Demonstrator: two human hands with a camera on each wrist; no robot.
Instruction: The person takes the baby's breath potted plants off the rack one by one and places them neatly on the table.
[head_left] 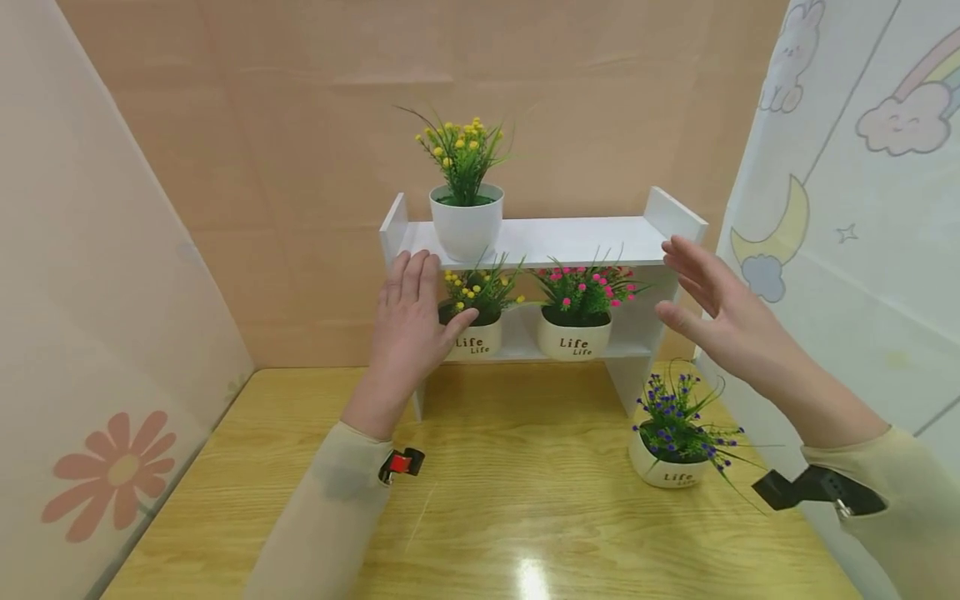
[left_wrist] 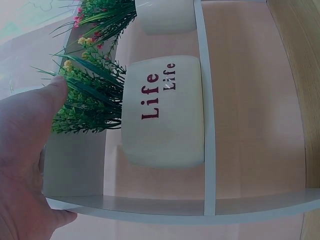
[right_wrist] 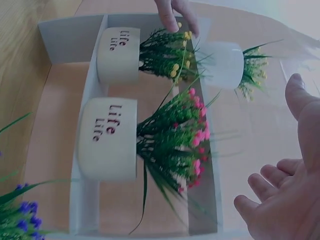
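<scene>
A white two-tier shelf [head_left: 577,237] stands at the back of the table. On its top board, to the left, sits a white round pot [head_left: 467,229] with yellow flowers. My left hand [head_left: 411,321] is at the shelf's upper left corner, fingers straight and thumb spread in front of the lower yellow-flowered pot [head_left: 480,340]. Beside that pot on the lower board is a cream "Life" pot [head_left: 575,337] with pink flowers. My right hand [head_left: 723,321], fingers extended and thumb apart, is near the shelf's right end with nothing in it.
A cream "Life" pot [head_left: 667,465] with blue-purple flowers stands on the wooden table [head_left: 495,500], right of the shelf and below my right forearm. A patterned panel [head_left: 862,275] rises close on the right, and another panel [head_left: 97,275] on the left.
</scene>
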